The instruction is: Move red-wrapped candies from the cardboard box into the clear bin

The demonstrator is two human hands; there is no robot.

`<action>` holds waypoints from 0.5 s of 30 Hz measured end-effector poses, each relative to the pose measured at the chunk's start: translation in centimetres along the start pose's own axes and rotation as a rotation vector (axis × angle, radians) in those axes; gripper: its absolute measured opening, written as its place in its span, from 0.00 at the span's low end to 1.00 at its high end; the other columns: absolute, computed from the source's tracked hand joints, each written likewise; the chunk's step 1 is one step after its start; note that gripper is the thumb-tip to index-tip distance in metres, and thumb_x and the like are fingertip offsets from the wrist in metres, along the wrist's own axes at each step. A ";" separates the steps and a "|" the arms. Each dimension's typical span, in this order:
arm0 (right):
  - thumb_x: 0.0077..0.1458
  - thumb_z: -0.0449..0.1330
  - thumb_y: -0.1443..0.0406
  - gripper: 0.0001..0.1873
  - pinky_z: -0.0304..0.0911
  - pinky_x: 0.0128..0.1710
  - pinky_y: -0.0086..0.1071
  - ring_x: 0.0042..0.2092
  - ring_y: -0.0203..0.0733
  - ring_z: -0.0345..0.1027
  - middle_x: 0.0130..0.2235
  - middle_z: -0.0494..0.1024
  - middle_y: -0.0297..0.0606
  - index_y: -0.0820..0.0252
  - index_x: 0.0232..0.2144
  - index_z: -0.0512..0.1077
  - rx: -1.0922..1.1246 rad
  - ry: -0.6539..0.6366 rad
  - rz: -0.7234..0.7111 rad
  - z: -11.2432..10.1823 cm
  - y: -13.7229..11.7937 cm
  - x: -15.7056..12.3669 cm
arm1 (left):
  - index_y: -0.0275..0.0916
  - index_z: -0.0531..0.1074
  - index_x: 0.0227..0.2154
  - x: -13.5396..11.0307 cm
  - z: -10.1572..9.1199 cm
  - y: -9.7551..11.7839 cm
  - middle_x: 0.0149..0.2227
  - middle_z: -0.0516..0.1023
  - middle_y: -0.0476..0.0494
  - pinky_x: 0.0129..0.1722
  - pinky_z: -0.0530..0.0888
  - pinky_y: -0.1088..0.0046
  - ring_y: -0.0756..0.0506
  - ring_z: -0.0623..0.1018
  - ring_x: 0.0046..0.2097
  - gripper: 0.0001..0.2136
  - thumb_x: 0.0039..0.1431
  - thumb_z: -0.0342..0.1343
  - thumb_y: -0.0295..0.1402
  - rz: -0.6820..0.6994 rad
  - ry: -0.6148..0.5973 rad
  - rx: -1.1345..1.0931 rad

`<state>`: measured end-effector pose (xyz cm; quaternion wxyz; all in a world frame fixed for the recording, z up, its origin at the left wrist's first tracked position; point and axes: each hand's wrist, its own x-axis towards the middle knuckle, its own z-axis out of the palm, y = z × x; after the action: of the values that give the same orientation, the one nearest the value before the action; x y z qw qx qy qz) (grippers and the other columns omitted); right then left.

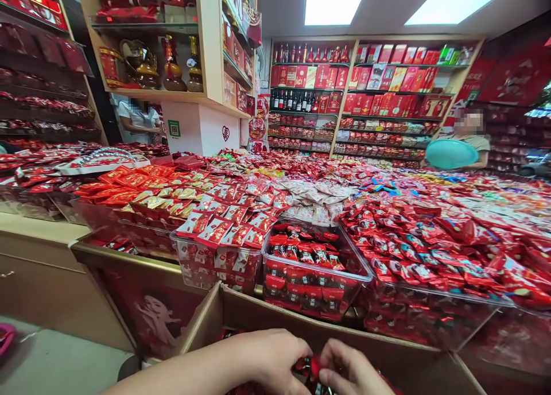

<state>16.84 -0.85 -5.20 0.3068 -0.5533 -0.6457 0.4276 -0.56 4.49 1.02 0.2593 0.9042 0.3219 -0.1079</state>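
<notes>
Your left hand [279, 352] and right hand [349, 367], one each: fingers curled, gripping small glossy red-and-black packets [316, 367], number unclear, inside one open brown cardboard box [262, 312], near. Just beyond: one clear plastic tub [317, 269].

Bright light is cast by two ceiling light panels [338, 3], blown out to white; wrapped candies [531, 286] at far right are blurred.
</notes>
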 end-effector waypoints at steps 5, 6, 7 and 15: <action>0.45 0.57 0.58 0.10 0.57 0.26 0.27 0.26 0.34 0.60 0.24 0.67 0.31 0.60 0.25 0.65 0.406 0.202 -0.042 -2.6 -4.1 -0.7 | 0.38 0.67 0.34 -0.2 -1.3 1.7 0.22 0.69 0.51 0.19 0.60 0.80 0.51 0.69 0.22 0.13 0.45 0.51 0.38 0.075 0.081 -0.568; 0.44 0.58 0.58 0.11 0.57 0.26 0.27 0.25 0.33 0.59 0.24 0.67 0.30 0.60 0.26 0.66 0.474 0.222 -0.020 -3.0 -4.7 -0.8 | 0.37 0.66 0.35 -0.2 -1.6 2.1 0.21 0.68 0.52 0.20 0.61 0.80 0.52 0.69 0.21 0.12 0.47 0.50 0.35 0.100 0.071 -0.720; 0.44 0.58 0.58 0.12 0.57 0.25 0.27 0.24 0.32 0.59 0.23 0.67 0.30 0.60 0.27 0.66 0.529 0.235 0.000 -3.2 -5.2 -0.9 | 0.37 0.65 0.36 -0.2 -1.8 2.5 0.21 0.68 0.52 0.21 0.63 0.80 0.53 0.69 0.21 0.11 0.49 0.49 0.34 0.120 0.060 -0.849; 0.39 0.61 0.56 0.15 0.56 0.22 0.26 0.21 0.31 0.57 0.19 0.66 0.29 0.61 0.25 0.66 0.779 0.365 0.023 -2.7 -6.1 -0.7 | 0.35 0.65 0.39 0.2 -2.3 3.1 0.23 0.70 0.48 0.20 0.64 0.82 0.51 0.73 0.24 0.12 0.50 0.48 0.32 0.181 0.128 -1.069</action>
<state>16.60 -1.12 1.49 0.5973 -0.4699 -0.3649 0.5379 1.64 3.81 4.07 0.6709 0.6753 0.2680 0.1487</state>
